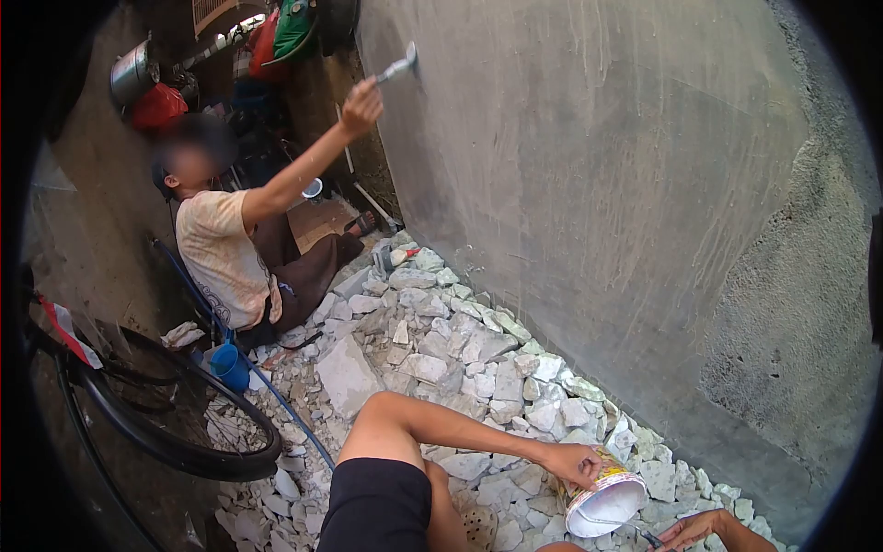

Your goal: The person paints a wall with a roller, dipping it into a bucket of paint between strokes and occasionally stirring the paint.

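Note:
My left hand (577,465) grips the side of a tub (607,501) with a yellow and red printed outside. Tilted towards me, the tub shows a whitish inside. Close to its rim, at the bottom edge of the view, my right hand (692,531) is closed round a dark-handled tool (652,539). The tool's kind cannot be made out. Broken white and grey rubble (497,368) lies under and around the tub.
A person (230,239) sits on the left and holds a brush-like tool (401,64) against the grey wall (589,184). A blue cup (228,368), a blue hose (292,411) and a bicycle wheel (212,465) are at the left. Large slabs (348,377) cover the ground.

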### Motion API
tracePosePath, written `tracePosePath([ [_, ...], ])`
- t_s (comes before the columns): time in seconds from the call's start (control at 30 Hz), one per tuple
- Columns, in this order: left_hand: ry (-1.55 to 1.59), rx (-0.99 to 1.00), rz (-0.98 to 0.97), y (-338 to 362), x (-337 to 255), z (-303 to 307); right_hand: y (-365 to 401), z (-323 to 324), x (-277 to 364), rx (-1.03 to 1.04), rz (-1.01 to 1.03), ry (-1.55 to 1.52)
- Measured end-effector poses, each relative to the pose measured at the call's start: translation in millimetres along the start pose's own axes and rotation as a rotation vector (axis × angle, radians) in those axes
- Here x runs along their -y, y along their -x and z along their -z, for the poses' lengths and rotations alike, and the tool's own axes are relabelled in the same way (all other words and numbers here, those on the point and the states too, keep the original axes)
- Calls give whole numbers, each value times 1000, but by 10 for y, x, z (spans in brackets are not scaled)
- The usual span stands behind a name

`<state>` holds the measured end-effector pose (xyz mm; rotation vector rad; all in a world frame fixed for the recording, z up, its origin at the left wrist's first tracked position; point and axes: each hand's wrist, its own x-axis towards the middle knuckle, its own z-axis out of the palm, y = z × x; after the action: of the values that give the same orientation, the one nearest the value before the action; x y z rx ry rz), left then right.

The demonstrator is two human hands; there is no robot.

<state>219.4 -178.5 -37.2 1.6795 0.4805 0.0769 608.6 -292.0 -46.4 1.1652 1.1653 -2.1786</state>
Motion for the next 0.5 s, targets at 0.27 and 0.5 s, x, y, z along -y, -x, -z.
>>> tracePosePath([
  [0.27,-148,-84,4,-26,31,-61,302,-355,859,-17,21,-11],
  [0.5,92,-150,130,71,139,370,393,-114,771,15,7,31],
])
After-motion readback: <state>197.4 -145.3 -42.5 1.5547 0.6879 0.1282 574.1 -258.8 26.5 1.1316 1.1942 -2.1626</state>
